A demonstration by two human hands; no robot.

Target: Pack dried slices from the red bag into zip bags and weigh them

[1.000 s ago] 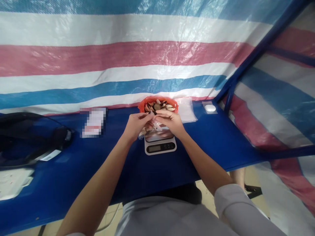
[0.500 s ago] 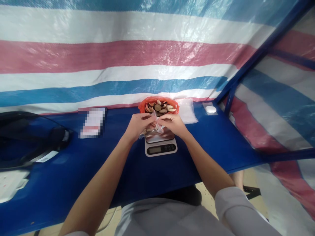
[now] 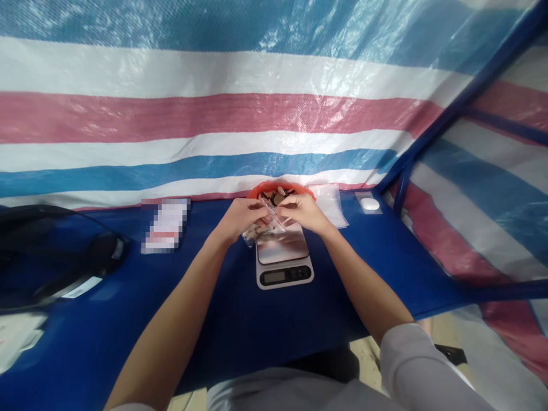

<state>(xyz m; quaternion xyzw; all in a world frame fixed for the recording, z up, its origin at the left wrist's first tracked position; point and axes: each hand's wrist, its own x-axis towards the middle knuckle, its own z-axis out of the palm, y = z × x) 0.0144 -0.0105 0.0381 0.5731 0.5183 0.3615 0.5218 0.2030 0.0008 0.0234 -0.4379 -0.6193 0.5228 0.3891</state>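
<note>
My left hand (image 3: 245, 218) and my right hand (image 3: 305, 212) are close together, each with its fingers pinched on a small clear plastic bag (image 3: 274, 221). Pale slices show in the lower left of the bag, under my left hand. Beneath the bag stands a white kitchen scale (image 3: 285, 276) with a steel plate and a dark display panel; I cannot make out a reading. Just behind my hands, an orange-red plastic bag (image 3: 262, 187) lies open, full of dried slices (image 3: 280, 195) in brown and cream. My hands hide its front part.
To the right lie flat clear plastic bags (image 3: 331, 205) and a white rounded item (image 3: 370, 204) in a clear wrapper. A blurred-out phone-like object (image 3: 168, 226) is at left, near a black bag-like item (image 3: 100, 251) and a white box (image 3: 19, 337). Striped sheeting (image 3: 214, 114) hangs behind the blue table (image 3: 240, 325).
The camera has tilted up slightly, so the table sits lower in view. Both hands keep hold of the clear bag; more of its slices show at the left.
</note>
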